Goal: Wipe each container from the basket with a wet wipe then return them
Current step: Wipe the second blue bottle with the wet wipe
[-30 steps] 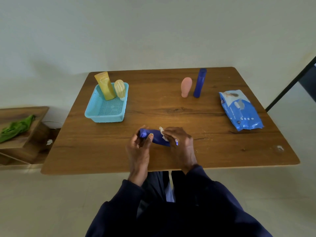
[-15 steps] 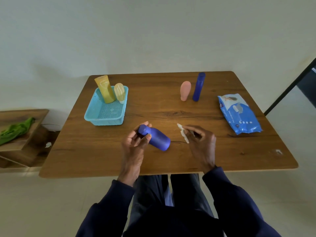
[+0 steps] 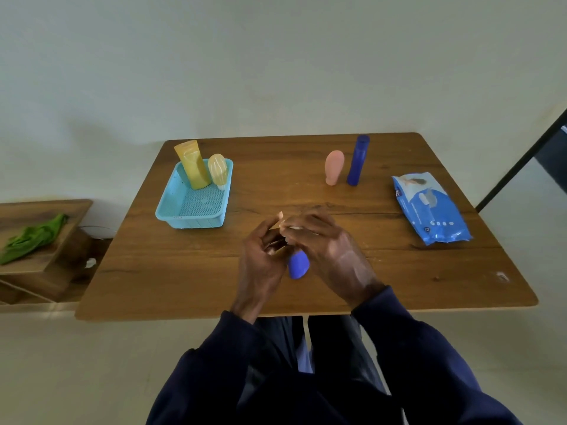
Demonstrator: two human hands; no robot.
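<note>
The small blue plastic bottle is sitting just below the centre of the frame, above the near half of the brown wooden table, with only its rounded end showing between the two hands. The left hand is gripping the bottle from the left side with its fingers curled inward. The right hand is covering the bottle from above and from the right, its fingers bent and pinching the white wet wipe against the upper part of the bottle; most of the wipe is hidden. The light blue plastic mesh basket is standing to the upper left of the hands, holding an upright yellow tube and a pale yellow ribbed bottle at its far end. A pink rounded bottle and a tall dark blue cylindrical bottle are standing just beside each other toward the upper right. A blue pack of wet wipes is lying near the right edge. A green cloth is lying on a low wooden shelf at the left of the frame.
</note>
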